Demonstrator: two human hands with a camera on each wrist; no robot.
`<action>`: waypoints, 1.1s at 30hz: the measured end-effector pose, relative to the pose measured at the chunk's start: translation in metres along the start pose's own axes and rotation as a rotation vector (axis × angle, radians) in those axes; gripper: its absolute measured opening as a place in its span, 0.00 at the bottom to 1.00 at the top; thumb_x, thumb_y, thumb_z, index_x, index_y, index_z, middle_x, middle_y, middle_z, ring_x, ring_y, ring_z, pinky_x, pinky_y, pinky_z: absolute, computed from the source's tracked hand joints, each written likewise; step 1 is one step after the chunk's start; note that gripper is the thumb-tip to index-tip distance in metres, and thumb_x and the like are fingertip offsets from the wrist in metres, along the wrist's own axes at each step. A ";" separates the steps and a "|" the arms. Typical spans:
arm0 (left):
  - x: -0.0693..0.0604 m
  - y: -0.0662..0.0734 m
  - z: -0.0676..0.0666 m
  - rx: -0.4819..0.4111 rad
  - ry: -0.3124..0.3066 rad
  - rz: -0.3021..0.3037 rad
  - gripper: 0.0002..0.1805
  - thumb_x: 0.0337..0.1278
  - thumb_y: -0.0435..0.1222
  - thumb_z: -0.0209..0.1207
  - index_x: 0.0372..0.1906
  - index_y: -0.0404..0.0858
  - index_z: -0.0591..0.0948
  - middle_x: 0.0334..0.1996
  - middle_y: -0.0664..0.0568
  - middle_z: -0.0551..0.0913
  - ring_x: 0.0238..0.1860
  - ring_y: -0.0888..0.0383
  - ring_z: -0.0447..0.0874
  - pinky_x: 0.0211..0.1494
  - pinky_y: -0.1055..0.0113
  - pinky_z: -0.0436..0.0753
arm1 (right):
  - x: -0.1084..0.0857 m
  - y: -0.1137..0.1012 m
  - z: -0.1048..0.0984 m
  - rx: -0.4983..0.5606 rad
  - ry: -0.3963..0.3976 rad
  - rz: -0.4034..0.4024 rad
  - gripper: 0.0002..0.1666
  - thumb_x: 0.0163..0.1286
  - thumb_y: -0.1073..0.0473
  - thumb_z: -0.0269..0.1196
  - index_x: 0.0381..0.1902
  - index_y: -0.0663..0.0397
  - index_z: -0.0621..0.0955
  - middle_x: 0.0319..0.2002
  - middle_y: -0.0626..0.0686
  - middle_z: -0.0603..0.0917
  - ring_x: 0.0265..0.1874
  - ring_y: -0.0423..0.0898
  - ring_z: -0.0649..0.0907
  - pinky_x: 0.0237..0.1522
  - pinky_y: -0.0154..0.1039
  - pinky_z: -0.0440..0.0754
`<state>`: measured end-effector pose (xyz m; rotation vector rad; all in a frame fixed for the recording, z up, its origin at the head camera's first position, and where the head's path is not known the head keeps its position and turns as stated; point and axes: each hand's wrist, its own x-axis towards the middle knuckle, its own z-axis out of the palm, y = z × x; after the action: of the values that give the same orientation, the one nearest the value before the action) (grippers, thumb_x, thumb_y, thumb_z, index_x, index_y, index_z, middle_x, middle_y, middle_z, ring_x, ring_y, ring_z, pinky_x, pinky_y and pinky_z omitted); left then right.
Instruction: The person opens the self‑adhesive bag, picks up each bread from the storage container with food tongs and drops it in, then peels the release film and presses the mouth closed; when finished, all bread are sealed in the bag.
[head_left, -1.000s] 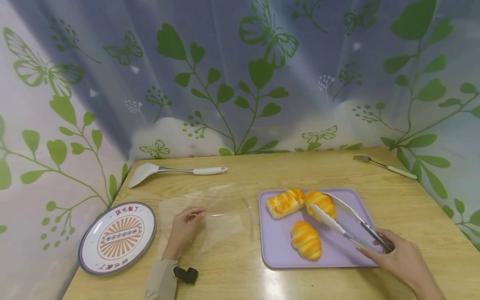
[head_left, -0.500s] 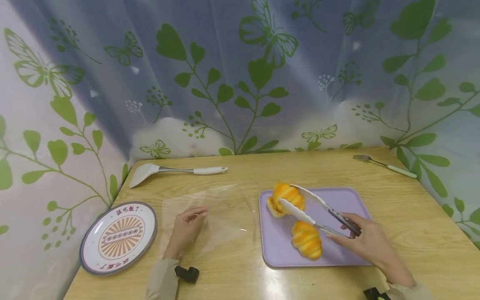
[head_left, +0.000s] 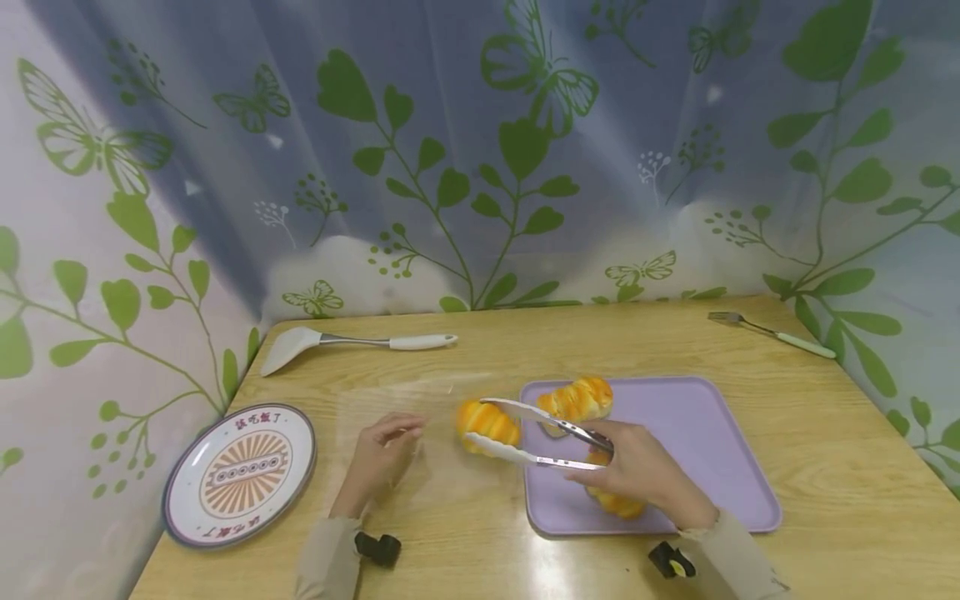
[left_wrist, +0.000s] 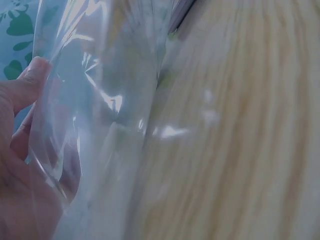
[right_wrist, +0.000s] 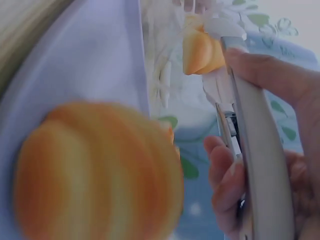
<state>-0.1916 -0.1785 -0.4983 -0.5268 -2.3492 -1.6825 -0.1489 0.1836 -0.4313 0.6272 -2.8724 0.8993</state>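
Observation:
My right hand (head_left: 637,467) grips metal tongs (head_left: 562,429) with white tips. Between those tips is a golden, ridged croissant-shaped bread (head_left: 489,427), just left of the tray, by the clear plastic bag (left_wrist: 100,110). In the head view I cannot tell whether the bread is inside the bag's mouth. My left hand (head_left: 382,458) holds the bag by its edge; the left wrist view shows the thumb (left_wrist: 36,75) at the film. On the lilac tray (head_left: 697,450) lie a loaf-shaped bread (head_left: 581,398) and a second croissant-shaped bread (right_wrist: 100,170), partly hidden behind the right hand in the head view.
A patterned white plate (head_left: 240,475) sits at the left table edge. Along the back lie a white spatula-like utensil (head_left: 360,342) and, at the right, a fork (head_left: 772,333) with a pale green handle. A printed curtain (head_left: 450,167) borders the table.
The right hand has carried the croissant-shaped bread in the tongs leftward, across the loaf-shaped bread and off the tray to the bag. The left hand has barely shifted.

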 end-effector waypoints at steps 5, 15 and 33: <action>0.001 0.003 0.003 0.020 -0.046 -0.015 0.09 0.61 0.28 0.60 0.44 0.30 0.84 0.44 0.38 0.85 0.48 0.77 0.76 0.54 0.74 0.78 | 0.018 -0.013 0.012 -0.003 -0.086 -0.016 0.35 0.50 0.43 0.75 0.50 0.60 0.82 0.27 0.47 0.82 0.22 0.35 0.72 0.24 0.29 0.72; 0.002 0.002 0.004 -0.020 -0.003 -0.026 0.07 0.62 0.28 0.60 0.41 0.30 0.85 0.41 0.42 0.85 0.47 0.74 0.77 0.55 0.75 0.76 | 0.032 -0.024 0.019 -0.037 -0.142 -0.056 0.35 0.49 0.46 0.76 0.49 0.63 0.81 0.32 0.52 0.85 0.25 0.38 0.78 0.26 0.30 0.77; 0.003 0.004 0.007 -0.035 0.049 0.037 0.07 0.62 0.25 0.58 0.40 0.27 0.84 0.41 0.42 0.82 0.48 0.74 0.75 0.55 0.77 0.75 | 0.026 -0.014 0.015 -0.041 -0.207 0.025 0.45 0.49 0.40 0.75 0.59 0.61 0.78 0.36 0.52 0.86 0.28 0.38 0.78 0.28 0.33 0.78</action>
<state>-0.1926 -0.1699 -0.4955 -0.5256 -2.2658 -1.7028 -0.1665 0.1557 -0.4313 0.7224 -3.0783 0.8219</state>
